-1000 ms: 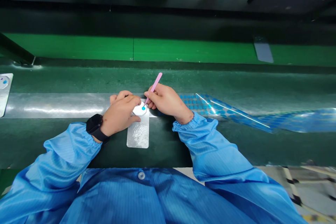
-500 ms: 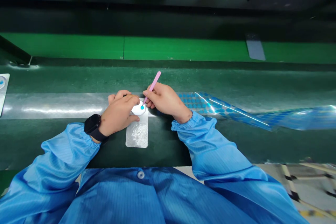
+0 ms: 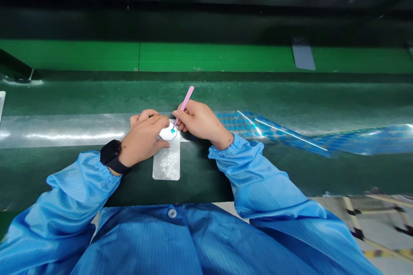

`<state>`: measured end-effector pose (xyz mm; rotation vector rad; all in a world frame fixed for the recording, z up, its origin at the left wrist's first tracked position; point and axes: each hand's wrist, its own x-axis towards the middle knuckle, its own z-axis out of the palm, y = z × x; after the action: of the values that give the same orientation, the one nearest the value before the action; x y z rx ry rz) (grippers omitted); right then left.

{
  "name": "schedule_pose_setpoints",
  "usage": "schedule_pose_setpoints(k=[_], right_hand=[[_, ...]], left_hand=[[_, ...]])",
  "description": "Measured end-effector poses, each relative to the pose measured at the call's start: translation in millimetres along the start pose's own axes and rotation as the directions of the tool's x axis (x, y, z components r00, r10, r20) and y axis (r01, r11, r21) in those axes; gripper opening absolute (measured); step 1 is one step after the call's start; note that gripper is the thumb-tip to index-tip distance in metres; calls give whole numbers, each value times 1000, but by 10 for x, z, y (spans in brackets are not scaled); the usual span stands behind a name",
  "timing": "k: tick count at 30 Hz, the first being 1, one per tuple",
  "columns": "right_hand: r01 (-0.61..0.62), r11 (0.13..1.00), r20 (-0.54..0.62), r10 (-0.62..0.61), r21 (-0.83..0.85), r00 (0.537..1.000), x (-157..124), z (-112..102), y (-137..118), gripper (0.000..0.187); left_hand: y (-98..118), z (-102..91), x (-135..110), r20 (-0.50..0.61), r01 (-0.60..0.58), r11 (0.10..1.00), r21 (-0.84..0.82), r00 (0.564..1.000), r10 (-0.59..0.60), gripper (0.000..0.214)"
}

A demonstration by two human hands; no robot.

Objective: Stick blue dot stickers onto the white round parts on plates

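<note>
A silvery rectangular plate (image 3: 167, 163) lies on the dark green bench in front of me. Near its far end sits a white rounded part (image 3: 167, 134) with a small blue dot (image 3: 172, 130) on it. My left hand (image 3: 142, 139) rests on the plate's far left, its fingers curled against the white part. My right hand (image 3: 200, 122) pinches pink tweezers (image 3: 183, 104), whose tip touches the blue dot. Both arms wear blue sleeves, and a black watch (image 3: 110, 155) sits on the left wrist.
A strip of clear film with several blue dots (image 3: 274, 131) stretches right from my right hand. A shiny silver band (image 3: 64, 131) runs left along the bench. Behind it is a bright green belt (image 3: 193, 56) with a grey plate (image 3: 302, 56) on it.
The tweezers' tip and blue dot stay on the white part. Both hands keep their grips. The view has shifted slightly, so everything sits a little further left and higher.
</note>
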<state>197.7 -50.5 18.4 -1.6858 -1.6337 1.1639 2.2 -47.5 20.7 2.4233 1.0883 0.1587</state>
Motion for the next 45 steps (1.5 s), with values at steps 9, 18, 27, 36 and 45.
schedule_pose_setpoints(k=[9, 18, 27, 36, 45], right_hand=[[48, 997, -17, -49, -65, 999, -4, 26, 48, 16], [61, 994, -20, -63, -88, 998, -22, 7, 22, 14], [63, 995, -15, -64, -75, 998, -12, 5, 17, 16], [59, 994, -26, -62, -93, 998, -6, 19, 23, 15], [86, 985, -16, -90, -149, 996, -6, 21, 26, 13]], left_hand=[[6, -8, -2, 10, 12, 1000, -3, 1000, -12, 36], [-12, -8, -14, 7, -26, 999, 33, 1000, 26, 33], [7, -25, -11, 33, -21, 996, 82, 999, 18, 29], [-10, -24, -23, 33, -52, 991, 120, 998, 48, 23], [26, -17, -31, 22, -71, 978, 198, 997, 68, 23]])
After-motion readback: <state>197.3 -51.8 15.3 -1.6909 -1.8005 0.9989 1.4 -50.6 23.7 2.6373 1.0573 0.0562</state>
